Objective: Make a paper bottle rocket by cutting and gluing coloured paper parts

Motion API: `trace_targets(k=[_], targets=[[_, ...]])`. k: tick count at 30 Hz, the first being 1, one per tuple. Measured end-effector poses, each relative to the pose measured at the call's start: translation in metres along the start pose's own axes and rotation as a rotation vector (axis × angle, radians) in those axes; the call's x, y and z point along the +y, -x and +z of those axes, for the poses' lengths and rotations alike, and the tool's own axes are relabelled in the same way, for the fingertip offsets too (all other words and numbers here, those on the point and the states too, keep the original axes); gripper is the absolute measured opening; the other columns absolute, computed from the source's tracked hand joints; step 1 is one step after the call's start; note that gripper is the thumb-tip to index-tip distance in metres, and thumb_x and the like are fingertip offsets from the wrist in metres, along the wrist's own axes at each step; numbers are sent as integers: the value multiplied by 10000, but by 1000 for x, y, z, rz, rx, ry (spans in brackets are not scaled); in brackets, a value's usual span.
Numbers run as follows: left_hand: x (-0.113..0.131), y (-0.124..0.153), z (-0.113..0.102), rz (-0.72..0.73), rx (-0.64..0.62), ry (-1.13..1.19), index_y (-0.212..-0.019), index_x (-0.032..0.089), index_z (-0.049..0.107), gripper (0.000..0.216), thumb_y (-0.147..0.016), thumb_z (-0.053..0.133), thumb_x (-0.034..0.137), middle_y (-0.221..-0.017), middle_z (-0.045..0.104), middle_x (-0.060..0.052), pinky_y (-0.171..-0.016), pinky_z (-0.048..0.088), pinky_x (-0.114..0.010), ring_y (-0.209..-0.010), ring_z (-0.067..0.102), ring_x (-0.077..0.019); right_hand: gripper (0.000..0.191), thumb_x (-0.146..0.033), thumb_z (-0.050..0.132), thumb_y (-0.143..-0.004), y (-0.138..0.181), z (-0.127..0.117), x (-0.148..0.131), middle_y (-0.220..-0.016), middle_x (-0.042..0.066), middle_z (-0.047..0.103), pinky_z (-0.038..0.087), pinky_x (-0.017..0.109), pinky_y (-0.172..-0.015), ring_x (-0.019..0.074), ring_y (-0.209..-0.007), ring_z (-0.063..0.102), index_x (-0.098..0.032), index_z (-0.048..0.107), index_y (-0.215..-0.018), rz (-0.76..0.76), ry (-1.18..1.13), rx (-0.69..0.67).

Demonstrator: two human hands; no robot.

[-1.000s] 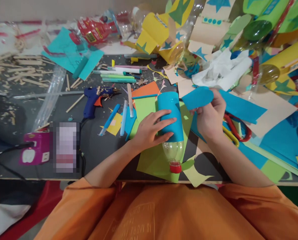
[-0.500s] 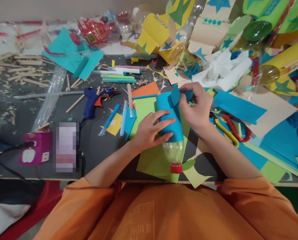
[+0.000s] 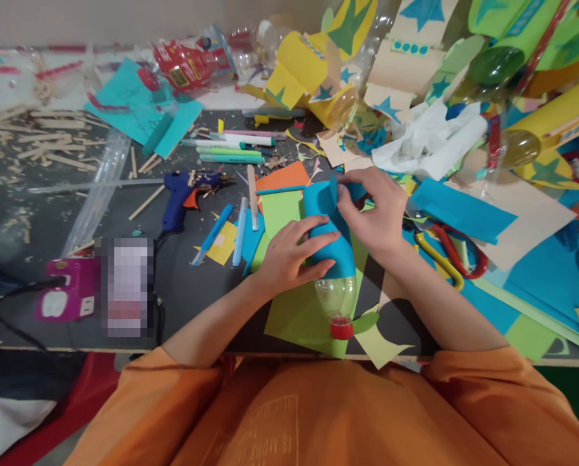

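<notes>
A clear plastic bottle [image 3: 335, 292] with a red cap [image 3: 341, 327] lies on green paper, its cap end toward me. Blue paper [image 3: 318, 197] wraps the bottle's body. My left hand [image 3: 292, 252] grips the wrapped bottle from the left, fingers spread over the paper. At the far end, my right hand [image 3: 374, 210] pinches a blue paper flap [image 3: 333, 189] between thumb and fingers. Part of that flap is hidden behind the fingers. Under the bottle lies a green paper sheet [image 3: 294, 327].
A blue glue gun [image 3: 175, 200] and several markers [image 3: 231, 155] lie left of the bottle. Red-handled scissors [image 3: 464, 255] are right of my right forearm. Decorated yellow bottles [image 3: 299, 61] and crumpled white tissue [image 3: 425, 139] crowd the back. Wooden sticks [image 3: 51, 139] are scattered far left.
My right hand has moved slightly left and down, bringing the pinched blue flap closer over the bottle. My left hand stays on the bottle.
</notes>
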State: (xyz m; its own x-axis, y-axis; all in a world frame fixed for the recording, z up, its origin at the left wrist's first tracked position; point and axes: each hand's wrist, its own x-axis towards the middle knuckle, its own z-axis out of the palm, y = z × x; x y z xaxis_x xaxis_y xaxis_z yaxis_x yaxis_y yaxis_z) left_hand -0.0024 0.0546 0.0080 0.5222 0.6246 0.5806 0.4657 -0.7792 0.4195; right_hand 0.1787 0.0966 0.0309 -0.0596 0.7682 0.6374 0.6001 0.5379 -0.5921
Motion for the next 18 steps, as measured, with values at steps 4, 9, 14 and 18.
trace_targets(k=[4, 9, 14, 18], targets=[[0, 1, -1, 0, -9, -14, -1197, 209, 619, 346, -999, 476, 454, -1228, 650, -122, -802, 540, -305, -952, 646, -186, 66, -191, 606, -869, 1, -1, -2, -783, 23, 703, 520, 287, -570, 142, -596, 605, -249, 604, -837, 38, 10, -62], [-3, 7, 3, -27, 42, -29, -1292, 236, 596, 418, -969, 521, 491, -1225, 599, -114, -888, 528, -340, -1070, 609, -219, 65, -212, 633, -863, 3, 1, -3, -864, 46, 722, 552, 302, -612, 186, -748, 685, -253, 583, -869, 75, 13, -81], [-6, 10, 8, -36, 137, -100, -1529, 255, 322, 746, -917, 512, 637, -1408, 505, -153, -1124, 401, -470, -1338, 481, -316, 105, -270, 669, -848, 5, 4, -2, -888, 38, 720, 560, 311, -593, 206, -767, 686, -254, 580, -901, 84, 55, -100], [-5, 8, 9, -74, 76, -102, -1571, 175, 193, 838, -935, 423, 671, -1445, 520, -184, -1163, 336, -482, -1399, 424, -327, 107, -283, 663, -847, 8, 6, -2, -888, 45, 719, 553, 313, -573, 208, -751, 672, -261, 588, -920, 84, 87, -92]])
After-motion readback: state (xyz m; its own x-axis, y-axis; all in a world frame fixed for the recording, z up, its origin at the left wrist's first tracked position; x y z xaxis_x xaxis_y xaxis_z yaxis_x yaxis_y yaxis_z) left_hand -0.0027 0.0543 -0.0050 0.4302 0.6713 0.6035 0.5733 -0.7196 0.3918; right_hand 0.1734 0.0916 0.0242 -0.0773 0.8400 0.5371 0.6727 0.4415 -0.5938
